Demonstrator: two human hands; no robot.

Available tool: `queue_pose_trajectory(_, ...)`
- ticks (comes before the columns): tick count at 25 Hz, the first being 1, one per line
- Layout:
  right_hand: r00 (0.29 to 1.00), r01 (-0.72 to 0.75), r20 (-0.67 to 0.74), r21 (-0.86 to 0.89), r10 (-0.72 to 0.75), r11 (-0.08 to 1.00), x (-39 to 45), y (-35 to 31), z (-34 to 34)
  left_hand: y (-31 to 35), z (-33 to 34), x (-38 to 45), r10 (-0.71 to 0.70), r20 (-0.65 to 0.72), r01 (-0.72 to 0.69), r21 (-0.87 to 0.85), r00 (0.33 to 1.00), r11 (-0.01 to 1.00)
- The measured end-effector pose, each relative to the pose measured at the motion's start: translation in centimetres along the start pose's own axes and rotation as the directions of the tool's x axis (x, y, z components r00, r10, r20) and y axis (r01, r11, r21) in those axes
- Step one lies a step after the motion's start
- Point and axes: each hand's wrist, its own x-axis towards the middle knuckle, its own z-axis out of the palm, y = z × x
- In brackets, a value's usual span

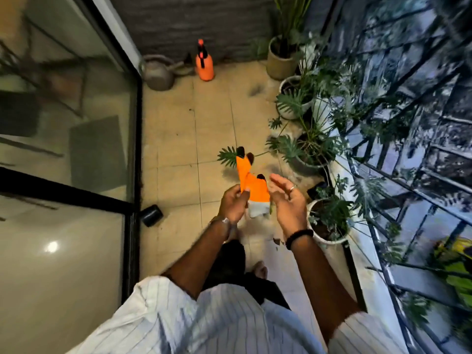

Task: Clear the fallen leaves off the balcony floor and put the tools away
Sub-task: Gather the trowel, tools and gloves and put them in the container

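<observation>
Holding up an orange gardening glove point(251, 183) with a grey cuff, so my guess is we're at the gearing-up stage before any leaves get picked up. The left hand point(233, 200) pinches the glove by its edge, thumb and fingers curled on the fabric, which keeps the cuff hanging downward. The right hand point(287, 200) is spread and relaxed just beside the cuff, holding nothing, probably lining up to slide in, though that's only my read. The black-tipped fingers of the glove point away from the person. As for the actual job, the tiled balcony floor point(176, 129) has a few dark bits of debris scattered about, including some scraps point(278, 241) near the right wrist, so nothing looks cleared yet. Containers: a row of pots runs along the railing point(398, 190) side; the white pot point(329, 226) closest to the hands holds dark soil and a leafy plant, and the others further up hold similar split-leaf plants. A grey watering can point(158, 74) and an orange pressure sprayer point(204, 61) sit against the far wall, well apart from the hands; can't tell what's in either. A small dark can-like thing point(152, 215) lies on its side by the sliding glass door point(76, 118).
</observation>
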Motion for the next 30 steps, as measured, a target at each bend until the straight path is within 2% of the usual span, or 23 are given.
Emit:
queue_pose_trajectory(3, 0.997, -0.009, -0.075, -0.070, 0.004, 0.997, -1.2, 1.2, 0.2, 1.9, -1.4, -2.8, -0.115, -0.064, 0.097, -0.230, 0.991, 0.968)
queue_pose_trajectory(5, 0.989, -0.135, -0.063, -0.069, 0.131, 0.988, -2.5, 2.3, 1.5, 1.7, -2.6, -4.2, -0.164, -0.081, 0.131, -0.310, 0.983, 0.942)
queue_pose_trajectory(7, 0.964, -0.262, 0.022, -0.064, 0.263, 0.963, -3.6, 3.3, 3.1, 0.9, -3.6, -5.2, -0.194, -0.054, 0.156, -0.403, 0.980, 0.902)
queue_pose_trajectory(8, 0.962, -0.262, 0.061, -0.073, 0.266, 0.962, -4.0, 3.5, 3.9, 0.8, -4.0, -5.6, -0.215, -0.037, 0.174, -0.460, 0.976, 0.870)
queue_pose_trajectory(10, 0.989, -0.115, 0.078, -0.122, 0.125, 0.986, -4.4, 2.5, 5.1, 0.2, -5.2, -6.1, -0.258, 0.015, 0.222, -0.556, 0.966, 0.801)
queue_pose_trajectory(12, 0.996, 0.056, 0.082, -0.251, -0.037, 0.966, -4.3, 0.8, 5.9, -0.8, -6.8, -6.1, -0.307, 0.070, 0.302, -0.475, 0.949, 0.827)
queue_pose_trajectory(14, 0.978, 0.202, 0.140, -0.440, -0.155, 0.875, -4.2, -0.6, 6.9, -2.4, -8.9, -5.7, -0.323, 0.028, 0.321, -0.220, 0.946, 0.921)
queue_pose_trajectory(15, 0.965, 0.256, 0.183, -0.509, -0.187, 0.822, -4.1, -0.9, 7.2, -3.1, -9.8, -5.5, -0.277, -0.029, 0.274, -0.079, 0.961, 0.959)
queue_pose_trajectory(17, 0.940, 0.332, 0.261, -0.572, -0.218, 0.750, -4.1, -1.0, 8.1, -3.7, -11.6, -5.1, -0.087, -0.080, 0.096, 0.120, 0.993, 0.988)
queue_pose_trajectory(18, 0.929, 0.359, 0.300, -0.581, -0.218, 0.730, -4.1, -1.0, 8.7, -3.5, -12.3, -4.8, 0.030, -0.032, -0.023, 0.206, 0.999, 0.978)
queue_pose_trajectory(20, 0.909, 0.397, 0.360, -0.593, -0.211, 0.700, -4.1, -1.1, 9.4, -2.9, -12.6, -4.0, 0.241, 0.098, -0.260, 0.394, 0.966, 0.881)
queue_pose_trajectory(21, 0.905, 0.404, 0.370, -0.596, -0.209, 0.694, -4.2, -1.1, 9.6, -2.6, -12.4, -3.8, 0.309, 0.152, -0.344, 0.434, 0.939, 0.832)
queue_pose_trajectory(22, 0.905, 0.403, 0.370, -0.593, -0.208, 0.698, -4.4, -1.1, 9.5, -2.3, -12.2, -3.9, 0.354, 0.181, -0.397, 0.434, 0.918, 0.809)
queue_pose_trajectory(24, 0.924, 0.357, 0.327, -0.564, -0.196, 0.744, -4.4, -1.0, 9.3, -1.8, -11.8, -4.7, 0.357, 0.170, -0.395, 0.351, 0.919, 0.849)
queue_pose_trajectory(27, 0.961, 0.250, 0.220, -0.420, -0.170, 0.872, -4.3, -0.7, 8.9, -1.0, -11.9, -5.7, 0.297, 0.134, -0.319, 0.193, 0.946, 0.928)
queue_pose_trajectory(30, 0.975, 0.104, 0.214, -0.236, -0.053, 0.966, -5.1, -1.1, 8.5, 0.0, -12.1, -5.9, 0.239, 0.150, -0.251, 0.070, 0.959, 0.965)
